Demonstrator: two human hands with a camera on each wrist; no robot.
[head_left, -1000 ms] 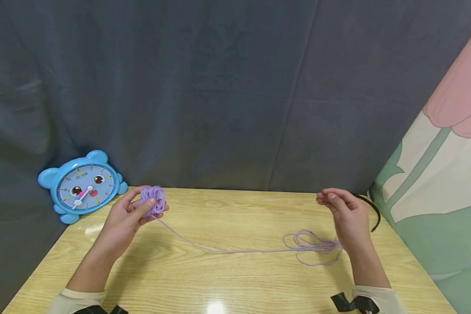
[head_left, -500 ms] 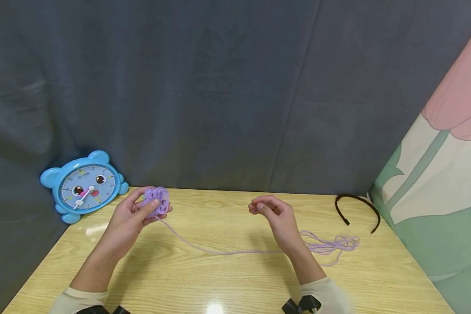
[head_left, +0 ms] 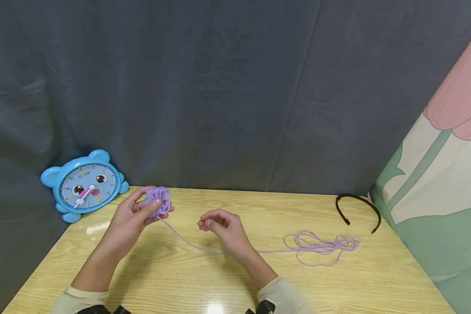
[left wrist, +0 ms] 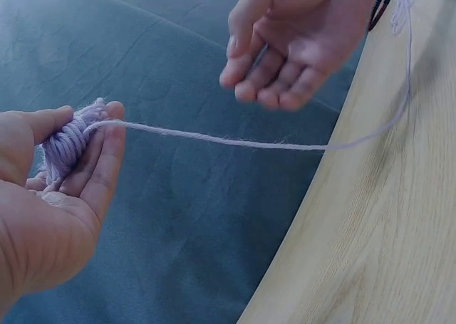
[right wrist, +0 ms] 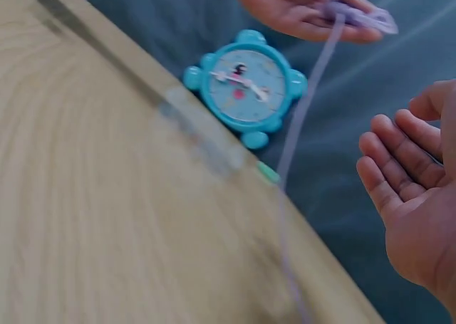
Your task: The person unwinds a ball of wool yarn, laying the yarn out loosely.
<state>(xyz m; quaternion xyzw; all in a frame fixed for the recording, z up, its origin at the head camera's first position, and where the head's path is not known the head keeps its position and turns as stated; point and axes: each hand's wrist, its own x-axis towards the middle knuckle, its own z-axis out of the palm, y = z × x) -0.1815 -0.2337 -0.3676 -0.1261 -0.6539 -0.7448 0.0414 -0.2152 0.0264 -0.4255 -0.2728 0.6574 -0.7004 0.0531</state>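
A small bundle of lilac yarn (head_left: 159,201) is pinched between thumb and fingers of my left hand (head_left: 126,222), raised over the table's left part. From the bundle a strand (left wrist: 235,142) hangs down and runs rightward along the table to a loose looped heap of the same yarn (head_left: 322,247). My right hand (head_left: 229,233) hovers above that strand, to the right of the bundle, fingers loosely bent with nothing in them. In the right wrist view the right hand (right wrist: 420,189) is apart from the strand, palm showing.
A blue animal-shaped clock (head_left: 88,187) leans against the dark curtain (head_left: 220,96) at the table's back left. A black headband (head_left: 359,198) lies at the back right, near a flowered cloth (head_left: 435,209). A small green item (right wrist: 268,171) is by the table edge in the right wrist view.
My right hand has moved far left, from above the looped heap to nearer the bundle, uncovering the heap and the headband. My left hand, still holding the bundle, has shifted slightly right.
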